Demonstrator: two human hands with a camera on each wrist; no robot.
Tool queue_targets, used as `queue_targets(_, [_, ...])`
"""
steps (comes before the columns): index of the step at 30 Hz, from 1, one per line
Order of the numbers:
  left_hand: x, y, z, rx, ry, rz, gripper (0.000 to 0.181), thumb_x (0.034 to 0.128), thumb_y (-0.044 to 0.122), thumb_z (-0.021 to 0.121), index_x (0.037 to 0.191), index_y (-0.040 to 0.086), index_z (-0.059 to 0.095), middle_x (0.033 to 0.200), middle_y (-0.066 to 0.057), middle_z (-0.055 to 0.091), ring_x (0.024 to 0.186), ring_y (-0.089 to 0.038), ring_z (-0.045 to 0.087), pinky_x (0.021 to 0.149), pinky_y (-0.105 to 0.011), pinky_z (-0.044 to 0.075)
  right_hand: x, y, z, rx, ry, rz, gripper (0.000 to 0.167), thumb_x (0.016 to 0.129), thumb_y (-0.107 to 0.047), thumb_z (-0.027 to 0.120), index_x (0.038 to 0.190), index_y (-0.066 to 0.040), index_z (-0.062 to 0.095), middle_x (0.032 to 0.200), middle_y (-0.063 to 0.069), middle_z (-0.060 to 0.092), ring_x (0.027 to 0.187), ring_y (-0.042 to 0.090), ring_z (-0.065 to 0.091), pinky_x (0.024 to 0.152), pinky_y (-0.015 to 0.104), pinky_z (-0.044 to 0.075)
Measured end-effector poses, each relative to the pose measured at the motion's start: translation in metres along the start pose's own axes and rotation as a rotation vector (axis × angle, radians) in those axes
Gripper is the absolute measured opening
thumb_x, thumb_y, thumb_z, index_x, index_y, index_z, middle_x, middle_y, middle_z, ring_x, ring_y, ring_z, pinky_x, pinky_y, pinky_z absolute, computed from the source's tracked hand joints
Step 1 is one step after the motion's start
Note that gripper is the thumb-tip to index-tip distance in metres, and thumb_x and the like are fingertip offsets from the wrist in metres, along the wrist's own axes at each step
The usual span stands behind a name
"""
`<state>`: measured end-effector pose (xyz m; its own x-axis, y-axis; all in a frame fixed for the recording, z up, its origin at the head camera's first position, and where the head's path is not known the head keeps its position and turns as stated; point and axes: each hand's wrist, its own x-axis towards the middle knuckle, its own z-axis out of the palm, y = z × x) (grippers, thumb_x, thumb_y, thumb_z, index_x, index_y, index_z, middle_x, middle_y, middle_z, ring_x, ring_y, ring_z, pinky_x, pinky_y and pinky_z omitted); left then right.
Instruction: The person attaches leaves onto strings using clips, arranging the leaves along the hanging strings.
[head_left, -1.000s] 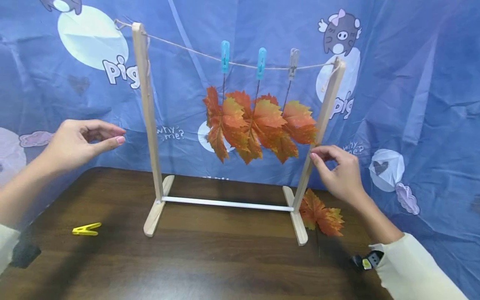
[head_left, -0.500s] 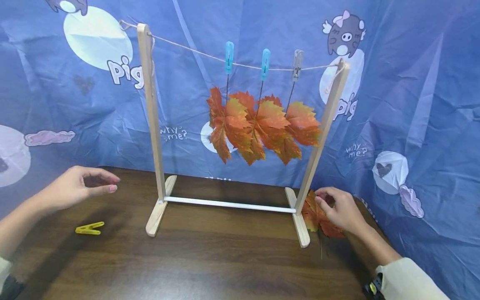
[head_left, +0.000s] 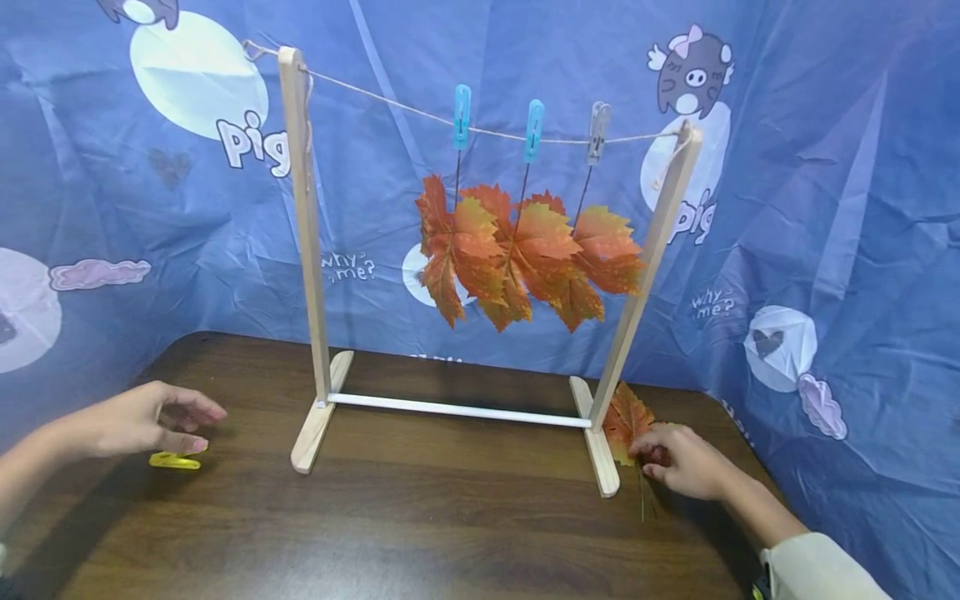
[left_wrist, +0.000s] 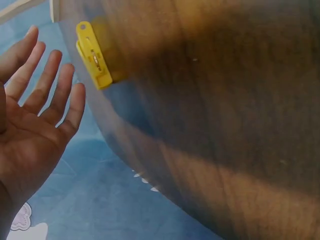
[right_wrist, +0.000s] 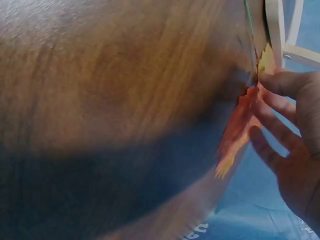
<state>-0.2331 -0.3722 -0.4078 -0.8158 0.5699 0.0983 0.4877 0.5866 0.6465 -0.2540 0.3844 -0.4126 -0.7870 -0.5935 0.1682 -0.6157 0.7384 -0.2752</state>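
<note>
My left hand point(head_left: 161, 421) hovers just above a yellow clothespin point(head_left: 174, 460) on the table; in the left wrist view its fingers are spread, apart from the clothespin point(left_wrist: 94, 56). At the right, my right hand point(head_left: 686, 458) is down at an orange-red artificial maple leaf point(head_left: 627, 417) lying beside the rack's foot. The right wrist view has the thumb and fingertips at the leaf point(right_wrist: 237, 127) near its stem, with no plain grip on it. The hand hides part of this leaf in the head view.
A wooden rack point(head_left: 306, 233) carries a string point(head_left: 375, 100). Two blue clothespins point(head_left: 462, 117) and a grey clothespin point(head_left: 598, 133) hold orange leaves point(head_left: 540, 242) by their stems. A white rod point(head_left: 457, 409) joins the feet. A blue printed cloth point(head_left: 450, 42) hangs behind the brown table point(head_left: 420, 533).
Both hands have come down: the left from beside the rack to just over the yellow clothespin, the right from the rack's right post to the leaf on the table. The hanging leaves stay put.
</note>
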Motion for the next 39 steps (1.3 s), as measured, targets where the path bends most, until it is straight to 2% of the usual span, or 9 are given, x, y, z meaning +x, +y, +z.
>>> queue_targets(3, [-0.003,-0.001,0.004,-0.002,-0.036,0.001,0.036,0.0858,0.003,0.080,0.117,-0.009,0.066,0.110,0.010,0.070,0.093,-0.002,0.062,0.076,-0.024,0.055,-0.002,0.001,0.004,0.039,-0.039,-0.033,0.026,0.075,0.006,0.078,0.093,-0.013,0.076,0.085,-0.007,0.065,0.076,0.007,0.055,0.063,0.025,0.046])
queue_targets(5, [-0.003,-0.003,0.005,-0.019,-0.056,-0.005,0.037,0.0860,0.003,0.079,0.118,-0.010,0.066,0.110,0.007,0.070,0.092,-0.003,0.063,0.076,-0.025,0.055,-0.004,0.002,0.005,0.079,-0.049,-0.031,0.025,0.074,0.005,0.078,0.088,-0.015,0.074,0.084,-0.008,0.064,0.074,0.005,0.054,0.062,0.025,0.046])
queue_targets(9, [-0.004,-0.005,0.007,-0.037,-0.074,-0.016,0.037,0.0869,0.003,0.079,0.118,-0.010,0.065,0.111,0.002,0.071,0.093,-0.003,0.064,0.077,-0.025,0.056,-0.005,0.004,0.004,0.144,-0.091,0.025,0.022,0.077,0.004,0.078,0.083,-0.016,0.069,0.079,-0.008,0.061,0.072,0.002,0.052,0.062,0.024,0.045])
queue_targets(15, [-0.005,-0.005,0.009,-0.049,-0.085,-0.012,0.038,0.0858,0.004,0.080,0.118,-0.010,0.066,0.111,0.000,0.072,0.093,-0.003,0.064,0.077,-0.024,0.055,-0.007,0.008,0.001,0.181,-0.137,0.081,0.015,0.084,-0.005,0.081,0.085,-0.016,0.070,0.084,-0.008,0.059,0.074,0.003,0.051,0.063,0.022,0.044])
queue_targets(22, [-0.005,-0.009,0.010,-0.038,-0.100,0.038,0.044,0.0799,0.004,0.085,0.116,-0.012,0.066,0.111,-0.001,0.073,0.094,-0.002,0.065,0.076,-0.023,0.055,-0.004,0.007,-0.001,0.280,-0.113,0.129,0.010,0.088,-0.008,0.080,0.090,-0.011,0.071,0.085,-0.006,0.065,0.075,0.003,0.056,0.066,0.023,0.048])
queue_targets(26, [-0.004,-0.010,0.012,-0.004,-0.090,0.056,0.048,0.0756,0.007,0.088,0.115,-0.011,0.066,0.106,-0.001,0.073,0.093,-0.001,0.064,0.076,-0.024,0.055,0.000,0.003,-0.001,0.314,-0.089,0.118,0.009,0.088,-0.010,0.080,0.091,-0.009,0.071,0.083,-0.006,0.067,0.077,0.004,0.060,0.069,0.024,0.051])
queue_targets(30, [-0.001,-0.010,0.015,0.046,-0.063,0.067,0.046,0.0751,0.008,0.089,0.112,-0.009,0.068,0.100,0.003,0.072,0.089,0.000,0.063,0.074,-0.025,0.056,0.003,-0.004,-0.001,0.338,-0.076,0.104,0.009,0.088,-0.012,0.080,0.092,-0.010,0.072,0.083,-0.006,0.067,0.077,0.006,0.061,0.068,0.025,0.052])
queue_targets(35, [0.002,-0.009,0.018,0.102,-0.043,0.047,0.041,0.0774,0.012,0.089,0.111,-0.004,0.070,0.097,0.007,0.071,0.086,0.001,0.062,0.071,-0.026,0.055,0.008,-0.013,-0.004,0.361,-0.081,0.117,0.007,0.090,-0.012,0.078,0.093,-0.013,0.072,0.084,-0.005,0.067,0.078,0.009,0.061,0.069,0.026,0.051])
queue_targets(39, [0.005,-0.004,0.017,0.127,-0.038,-0.001,0.042,0.0790,0.017,0.088,0.112,-0.001,0.071,0.099,0.005,0.071,0.086,0.000,0.063,0.072,-0.026,0.056,0.012,-0.020,-0.008,0.373,-0.066,0.116,0.006,0.091,-0.011,0.077,0.095,-0.009,0.072,0.084,-0.004,0.067,0.079,0.010,0.062,0.070,0.027,0.053])
